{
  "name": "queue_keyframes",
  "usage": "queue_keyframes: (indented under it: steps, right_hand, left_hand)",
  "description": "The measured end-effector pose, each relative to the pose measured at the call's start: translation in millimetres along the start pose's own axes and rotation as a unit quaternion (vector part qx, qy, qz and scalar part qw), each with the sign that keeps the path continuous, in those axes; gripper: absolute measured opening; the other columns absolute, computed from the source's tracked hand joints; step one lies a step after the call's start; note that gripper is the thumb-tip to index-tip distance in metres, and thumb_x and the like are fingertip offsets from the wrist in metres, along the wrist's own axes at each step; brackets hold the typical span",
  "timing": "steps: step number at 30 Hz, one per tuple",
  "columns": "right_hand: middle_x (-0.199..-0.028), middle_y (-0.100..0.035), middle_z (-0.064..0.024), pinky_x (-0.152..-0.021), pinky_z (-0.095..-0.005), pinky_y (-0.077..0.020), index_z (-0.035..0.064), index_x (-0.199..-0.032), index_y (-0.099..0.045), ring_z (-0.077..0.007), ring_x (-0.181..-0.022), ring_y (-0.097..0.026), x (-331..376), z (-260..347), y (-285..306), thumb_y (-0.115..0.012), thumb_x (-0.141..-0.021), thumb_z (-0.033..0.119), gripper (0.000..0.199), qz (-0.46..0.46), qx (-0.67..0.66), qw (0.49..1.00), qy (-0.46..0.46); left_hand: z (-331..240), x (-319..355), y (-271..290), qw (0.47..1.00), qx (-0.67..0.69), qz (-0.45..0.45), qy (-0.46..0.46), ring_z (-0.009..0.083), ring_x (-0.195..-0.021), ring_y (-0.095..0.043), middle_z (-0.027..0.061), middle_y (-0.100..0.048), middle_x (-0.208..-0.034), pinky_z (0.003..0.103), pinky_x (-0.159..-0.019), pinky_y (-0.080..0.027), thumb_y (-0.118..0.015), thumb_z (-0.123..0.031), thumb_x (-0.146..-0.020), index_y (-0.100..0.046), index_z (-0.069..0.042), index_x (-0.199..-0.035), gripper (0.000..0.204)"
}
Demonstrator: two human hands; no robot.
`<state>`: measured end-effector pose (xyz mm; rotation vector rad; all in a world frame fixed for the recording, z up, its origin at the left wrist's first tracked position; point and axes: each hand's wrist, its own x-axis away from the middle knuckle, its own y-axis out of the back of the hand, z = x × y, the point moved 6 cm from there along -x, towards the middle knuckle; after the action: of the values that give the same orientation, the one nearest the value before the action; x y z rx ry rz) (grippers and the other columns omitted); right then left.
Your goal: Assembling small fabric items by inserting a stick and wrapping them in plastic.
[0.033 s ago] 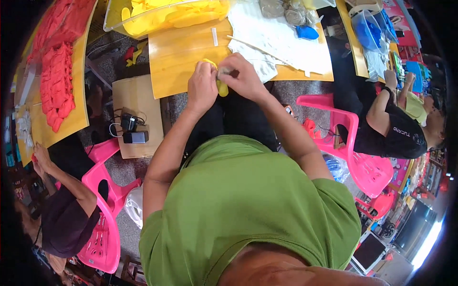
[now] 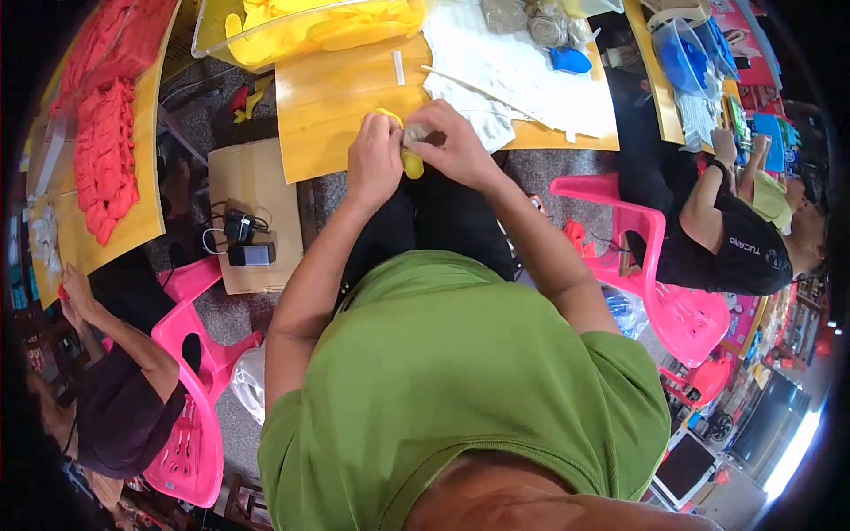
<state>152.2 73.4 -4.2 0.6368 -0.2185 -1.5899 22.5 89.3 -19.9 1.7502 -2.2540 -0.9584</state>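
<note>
At the far left we see a pile of red pieces [image 2: 102, 150] on a yellow board [image 2: 146, 212], and a seated person [image 2: 119, 398] on a pink chair [image 2: 190, 434]; nearer the middle a cardboard box [image 2: 257, 190] carries a small black device [image 2: 251, 255] with cables.

Our left hand [image 2: 374, 159] is curled tight around the upper end of the yellow piece [image 2: 411, 163]; the fingers are closed narrow, pinching it from the left. The yellow piece sits between both hands, just over the near edge of the wooden table [image 2: 328, 97], above our dark lap; its long axis seems to run roughly up and down in the view, the lower rounded end pointing back toward us, though most of it is hidden by the fingers.

Our right hand [image 2: 453, 146] is likewise closed, thumb and fingers pressed on a small grey bit [image 2: 416, 133] at the top of the piece; what that bit is, we cannot tell.

To do this well, we judge that the left hand should keep the piece steady while the right works the small bit in line with the long axis; twisting sideways would likely bend the soft piece.

Beyond lie a clear tub of yellow pieces [image 2: 310, 31], white cloth [image 2: 522, 75], a blue object [image 2: 569, 60]; at right another pink chair [image 2: 664, 292] and a second person [image 2: 735, 239].
</note>
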Motion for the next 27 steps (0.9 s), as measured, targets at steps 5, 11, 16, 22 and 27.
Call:
queue_keyframes:
  steps: [5, 11, 16, 22, 27]
  right_hand:
    - [-0.075, -0.056, -0.0094, -0.06, -0.0284, -0.045, 0.0007, -0.082, -0.061, -0.018, -0.068, -0.057, 3, -11, -2, -0.065, -0.072, 0.003, 0.011, -0.001, -0.032, 0.999, -0.005]
    - [-0.072, -0.056, -0.0076, -0.059, -0.0278, -0.045, -0.0001, -0.078, -0.06, -0.0152, -0.066, -0.056, -6, -3, -5, -0.068, -0.069, 0.006, 0.013, -0.035, 0.078, 0.996, -0.04]
    - [-0.067, -0.054, -0.0031, -0.057, -0.0259, -0.045, 0.0005, -0.085, -0.06, -0.0128, -0.064, -0.055, 0, -29, -11, -0.07, -0.07, 0.008, 0.019, 0.03, -0.093, 0.981, -0.17]
    - [-0.062, -0.055, -0.0005, -0.049, -0.0227, -0.0439, -0.0012, -0.091, -0.059, -0.0085, -0.053, -0.051, 2, -17, -7, -0.073, -0.07, 0.006, 0.026, -0.017, -0.015, 0.998, 0.058]
    - [-0.069, -0.057, -0.0055, -0.057, -0.0271, -0.0452, -0.002, -0.084, -0.061, -0.0136, -0.062, -0.054, 3, -24, -10, -0.072, -0.069, 0.008, 0.021, 0.015, -0.118, 0.976, -0.184]
  left_hand:
    - [1, -5, 0, 0.999, 0.043, 0.017, 0.0, 0.0359, -0.076, -0.051, 0.0174, -0.049, -0.081, 0.039, -0.067, -0.042, -0.047, -0.007, -0.086, -0.044, 0.001, -0.084, 0.008]
    - [8, -8, 1, 0.998, 0.034, 0.04, 0.03, 0.0386, -0.08, -0.053, 0.018, -0.052, -0.085, 0.044, -0.067, -0.042, -0.05, -0.008, -0.085, -0.047, 0.001, -0.085, 0.009]
    - [6, -8, -1, 0.998, 0.04, 0.048, 0.025, 0.0374, -0.08, -0.054, 0.0179, -0.054, -0.084, 0.043, -0.068, -0.043, -0.05, -0.008, -0.085, -0.047, 0.001, -0.085, 0.009]
    - [21, -11, -6, 0.989, 0.094, 0.085, 0.07, 0.0344, -0.079, -0.055, 0.017, -0.054, -0.082, 0.04, -0.068, -0.043, -0.051, -0.01, -0.085, -0.048, 0.002, -0.083, 0.011]
    - [30, -13, -7, 0.976, 0.154, 0.118, 0.094, 0.0286, -0.073, -0.054, 0.0145, -0.054, -0.076, 0.036, -0.065, -0.043, -0.051, -0.01, -0.085, -0.05, 0.002, -0.082, 0.013]
